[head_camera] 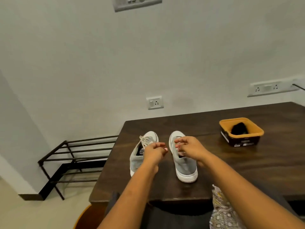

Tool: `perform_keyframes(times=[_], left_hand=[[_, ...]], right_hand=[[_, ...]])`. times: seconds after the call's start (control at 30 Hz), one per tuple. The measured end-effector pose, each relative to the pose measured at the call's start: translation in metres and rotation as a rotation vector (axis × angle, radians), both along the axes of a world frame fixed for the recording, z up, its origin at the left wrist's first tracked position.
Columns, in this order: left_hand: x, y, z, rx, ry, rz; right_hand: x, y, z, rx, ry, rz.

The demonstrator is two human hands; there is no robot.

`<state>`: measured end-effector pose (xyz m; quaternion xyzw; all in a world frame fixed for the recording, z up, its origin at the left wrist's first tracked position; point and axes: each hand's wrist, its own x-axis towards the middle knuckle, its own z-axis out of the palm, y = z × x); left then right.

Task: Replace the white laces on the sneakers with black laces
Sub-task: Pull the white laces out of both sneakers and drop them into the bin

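Note:
Two grey sneakers with white soles stand side by side on the dark wooden table (231, 162), toes pointing away from me. The left sneaker (137, 160) still shows its white lace (144, 139) near the toe. My left hand (154, 152) hovers between the two sneakers with fingers curled; whether it holds anything is hidden. My right hand (189, 147) is over the lacing of the right sneaker (185, 167), its fingers pinching a white lace (181, 152) there. Black laces (239, 128) lie bundled in an orange-rimmed box (254, 132) at the right.
A black metal shoe rack (74, 156) stands on the floor left of the table. Wall sockets (154, 102) sit on the wall behind the table. A patterned cloth (219, 205) hangs at the table's near edge, by my lap.

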<state>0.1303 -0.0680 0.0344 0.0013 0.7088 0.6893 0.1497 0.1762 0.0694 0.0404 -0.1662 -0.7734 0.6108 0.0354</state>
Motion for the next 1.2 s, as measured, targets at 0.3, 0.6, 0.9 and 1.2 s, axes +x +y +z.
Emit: perform_keyframes(times=[0.3, 0.6, 0.9, 1.2], left_hand=[[-0.047, 0.047, -0.036, -0.397, 0.085, -0.145], [-0.085, 0.076, -0.033, -0.696, 0.179, -0.285], [-0.080, 0.007, -0.010, -1.000, 0.394, 0.011], [-0.066, -0.023, -0.019, -1.377, 0.251, -0.143]], right_hand=[[-0.035, 0.063, -0.023, 0.630, -0.173, 0.094], [-0.066, 0.052, -0.046, 0.945, -0.200, 0.201], [-0.039, 0.004, -0.027, 1.011, -0.072, 0.101], [-0.019, -0.023, -0.040, 1.191, -0.420, 0.307]])
